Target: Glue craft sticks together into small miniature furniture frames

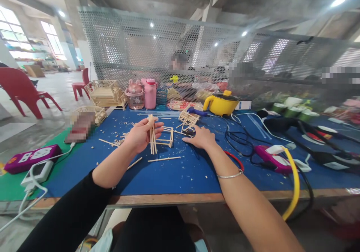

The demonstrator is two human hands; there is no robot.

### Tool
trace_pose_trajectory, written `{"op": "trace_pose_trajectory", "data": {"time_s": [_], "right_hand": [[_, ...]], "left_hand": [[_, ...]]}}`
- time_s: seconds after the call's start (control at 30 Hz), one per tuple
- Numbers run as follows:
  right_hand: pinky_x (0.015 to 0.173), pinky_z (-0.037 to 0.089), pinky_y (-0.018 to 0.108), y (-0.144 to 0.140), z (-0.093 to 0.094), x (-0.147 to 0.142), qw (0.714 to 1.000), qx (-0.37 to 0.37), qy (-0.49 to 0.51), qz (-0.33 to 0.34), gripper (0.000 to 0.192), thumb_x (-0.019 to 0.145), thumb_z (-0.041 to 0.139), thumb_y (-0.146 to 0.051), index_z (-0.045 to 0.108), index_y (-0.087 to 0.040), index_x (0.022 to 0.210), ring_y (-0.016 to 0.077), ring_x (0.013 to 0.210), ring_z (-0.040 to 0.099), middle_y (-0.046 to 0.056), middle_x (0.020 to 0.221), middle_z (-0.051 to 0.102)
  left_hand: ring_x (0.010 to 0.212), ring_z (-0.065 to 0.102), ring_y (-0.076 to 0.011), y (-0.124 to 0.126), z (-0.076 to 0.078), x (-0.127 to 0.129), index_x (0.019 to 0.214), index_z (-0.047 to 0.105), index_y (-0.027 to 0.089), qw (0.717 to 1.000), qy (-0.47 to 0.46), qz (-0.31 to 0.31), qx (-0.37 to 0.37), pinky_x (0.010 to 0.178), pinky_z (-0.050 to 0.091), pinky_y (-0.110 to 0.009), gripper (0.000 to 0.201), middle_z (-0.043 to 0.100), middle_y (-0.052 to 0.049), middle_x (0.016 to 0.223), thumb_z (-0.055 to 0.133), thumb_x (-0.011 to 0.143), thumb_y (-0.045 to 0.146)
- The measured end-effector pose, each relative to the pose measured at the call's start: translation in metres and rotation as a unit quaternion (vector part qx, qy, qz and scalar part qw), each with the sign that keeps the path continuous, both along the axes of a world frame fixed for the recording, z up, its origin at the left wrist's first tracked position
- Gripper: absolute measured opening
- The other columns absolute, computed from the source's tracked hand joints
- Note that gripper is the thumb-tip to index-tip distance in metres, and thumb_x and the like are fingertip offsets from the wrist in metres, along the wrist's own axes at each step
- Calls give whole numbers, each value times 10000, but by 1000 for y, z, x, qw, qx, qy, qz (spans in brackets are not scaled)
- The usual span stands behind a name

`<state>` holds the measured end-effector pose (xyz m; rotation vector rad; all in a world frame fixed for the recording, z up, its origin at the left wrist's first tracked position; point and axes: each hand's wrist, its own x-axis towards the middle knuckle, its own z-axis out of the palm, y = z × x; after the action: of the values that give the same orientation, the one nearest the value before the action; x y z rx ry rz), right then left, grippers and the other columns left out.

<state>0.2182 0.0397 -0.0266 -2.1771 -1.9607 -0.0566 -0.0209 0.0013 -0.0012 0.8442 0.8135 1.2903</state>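
My left hand [143,134] is closed around several thin wooden sticks [152,137], held upright over the blue work surface. Behind and just right of them stands a small open frame of sticks [170,137]. My right hand [201,136] reaches over the table with thumb and fingers apart, beside a small dark object I cannot make out. Just beyond its fingertips lies a slatted wooden piece [189,117] with loose sticks near it. One single stick [164,159] lies flat in front of both hands.
A blue-handled glue gun [197,111] lies near a yellow pot [225,104]. Black cables [239,135] and a purple power strip [272,158] are at right. Pink bottles [150,93] and assembled wooden pieces [105,92] stand back left. A perforated metal screen [126,45] rises behind.
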Motion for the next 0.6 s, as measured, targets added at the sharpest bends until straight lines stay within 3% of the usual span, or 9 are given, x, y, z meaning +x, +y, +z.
{"op": "trace_pose_trajectory", "data": {"time_s": [0.03, 0.1, 0.17, 0.23, 0.3, 0.47, 0.6], "right_hand": [[924, 326, 575, -4, 4, -1, 999, 35, 6, 18, 870, 599, 634, -647, 467, -139, 1285, 413, 1175, 441, 224, 1287, 501], [948, 340, 509, -15, 16, -10, 984, 137, 63, 99, 713, 712, 589, -561, 484, -139, 1277, 347, 1150, 478, 188, 1261, 534], [867, 424, 360, -28, 30, -24, 938, 201, 174, 222, 459, 868, 433, -440, 550, -154, 1208, 224, 974, 583, 119, 1104, 636], [726, 456, 283, -38, 42, -39, 902, 134, 240, 333, 389, 897, 408, -402, 602, -183, 1154, 163, 782, 615, 56, 952, 689], [689, 437, 254, -43, 50, -51, 882, 76, 215, 412, 292, 883, 462, -337, 678, -195, 1020, 147, 752, 617, 30, 870, 704], [687, 391, 254, -42, 54, -55, 878, 65, 106, 462, 213, 863, 510, -256, 703, -165, 862, 147, 755, 594, 54, 826, 686], [608, 344, 241, -40, 55, -51, 889, 11, 72, 451, 225, 880, 479, -293, 654, -158, 839, 132, 666, 552, 33, 744, 657]], "left_hand": [[654, 665, -108, -2, 1, 1, 917, 566, 170, 1000, 10, -9, 1, 593, 536, -229, 81, 695, -56, 873, 506, 867, 189], [636, 655, -98, -7, 1, 3, 916, 575, 162, 996, 67, -49, 12, 569, 514, -204, 99, 692, -58, 861, 520, 864, 225], [571, 624, -82, -12, 0, 5, 883, 591, 142, 976, 171, -126, 54, 504, 467, -175, 168, 687, -61, 826, 543, 852, 300], [511, 583, -64, -15, -2, 5, 832, 596, 128, 934, 274, -198, 115, 449, 413, -163, 248, 681, -62, 810, 555, 833, 373], [480, 553, -54, -17, -3, 5, 858, 582, 128, 899, 339, -232, 153, 429, 381, -163, 272, 677, -58, 814, 537, 833, 395], [463, 532, -67, -12, 4, 0, 1193, 427, 136, 868, 399, -246, 166, 446, 388, -180, 412, 674, -43, 774, 500, 852, 356], [483, 546, -89, -7, 14, -4, 1422, 143, 142, 820, 477, -248, 196, 497, 421, -206, 719, 696, -48, 813, 516, 840, 340]]}}
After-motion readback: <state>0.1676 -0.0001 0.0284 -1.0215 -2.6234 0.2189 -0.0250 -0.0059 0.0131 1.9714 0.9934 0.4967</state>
